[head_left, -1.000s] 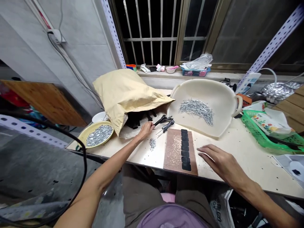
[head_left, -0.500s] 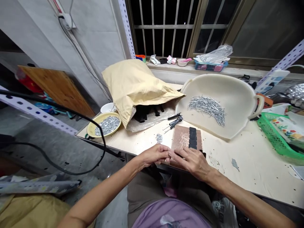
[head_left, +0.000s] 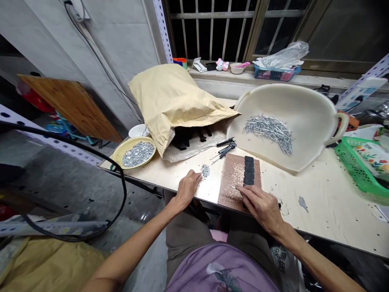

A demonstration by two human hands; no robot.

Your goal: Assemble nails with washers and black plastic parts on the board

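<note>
While the left hand (head_left: 187, 187) rests at the near edge of the table (head_left: 319, 194), its fingers are bent down and drawn together. Their tips lie just near-left of a small heap of metal bits (head_left: 205, 170), and whether they grip anything cannot be told. The right hand (head_left: 260, 205) lies on the near end of a brown board (head_left: 232, 178). It pinches a thin pin (head_left: 232, 187) at the fingertips, and the pin's free end points left over the board. The pin is judged light, stiff and smooth, so it is apt to roll or slip. It is best held on the shaft by a fingertip pinch, as shown. The bits are judged tiny and loose, easily scattered, and best lifted singly. A row of black pads (head_left: 249, 175) lies on the board just far of the right fingertips. Farther off, black-handled tools (head_left: 226, 148) lie between the board and a paper sack (head_left: 173, 97). To the far right, a cream tray (head_left: 304, 97) holds a pile of nails (head_left: 269, 129). At the far left, well apart from the left hand, a yellow dish (head_left: 115, 155) holds more bits.
</note>
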